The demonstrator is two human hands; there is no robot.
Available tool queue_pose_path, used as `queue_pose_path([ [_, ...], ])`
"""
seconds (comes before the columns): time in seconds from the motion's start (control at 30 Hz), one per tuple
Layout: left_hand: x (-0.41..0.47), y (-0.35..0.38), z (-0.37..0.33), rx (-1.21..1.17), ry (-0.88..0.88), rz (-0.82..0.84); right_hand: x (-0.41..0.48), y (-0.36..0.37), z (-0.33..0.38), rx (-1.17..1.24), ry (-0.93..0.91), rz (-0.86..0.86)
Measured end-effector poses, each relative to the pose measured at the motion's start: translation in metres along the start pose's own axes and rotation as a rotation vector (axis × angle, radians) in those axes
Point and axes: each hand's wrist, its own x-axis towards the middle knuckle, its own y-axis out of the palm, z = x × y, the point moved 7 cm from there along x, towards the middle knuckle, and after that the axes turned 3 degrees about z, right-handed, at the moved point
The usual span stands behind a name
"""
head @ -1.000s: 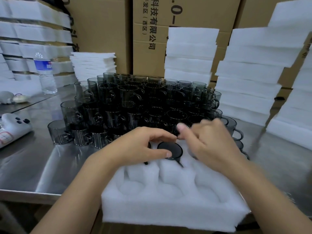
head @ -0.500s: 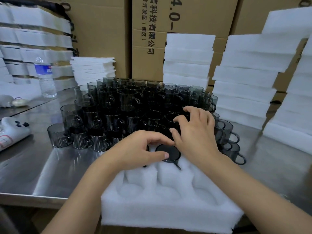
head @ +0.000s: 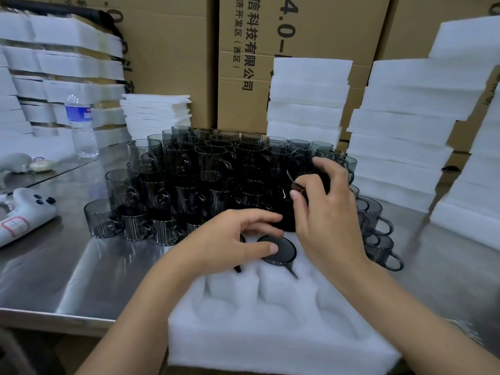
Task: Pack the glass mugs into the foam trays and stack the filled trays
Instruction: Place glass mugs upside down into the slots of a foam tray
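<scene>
A white foam tray with round pockets lies at the table's near edge. One dark glass mug sits in a far pocket; my left hand rests over the pocket beside it, thumb touching that mug's rim, with another mug mostly hidden under the palm. Behind the tray stands a stacked heap of several smoked-glass mugs. My right hand reaches into the heap's right side and grips one mug by its rim and handle.
Stacks of white foam trays rise at the right and back, with thinner foam sheets at back left. A water bottle and a white handheld device sit left on the steel table. Cardboard boxes form the backdrop.
My right hand moved from the tray's far edge up into the mug heap and closed on a mug there. My left hand stayed over the tray's far pockets.
</scene>
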Motion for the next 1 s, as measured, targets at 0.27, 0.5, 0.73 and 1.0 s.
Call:
queue_pose_path([
  [0.27, 0.003, -0.005, 0.004, -0.137, -0.022, -0.08, -0.005, -0.004, 0.006, 0.225, -0.059, 0.035],
  [0.5, 0.004, -0.011, 0.006, -0.311, 0.029, -0.183, -0.013, -0.002, 0.022, 0.296, -0.282, 0.1],
  [0.73, 0.002, -0.012, 0.004, -0.306, 0.034, -0.195, -0.013, -0.004, 0.023, 0.3, -0.313, 0.082],
  [1.0, -0.001, -0.011, 0.0, -0.291, 0.048, -0.166, -0.014, -0.003, 0.018, 0.376, -0.296, 0.081],
])
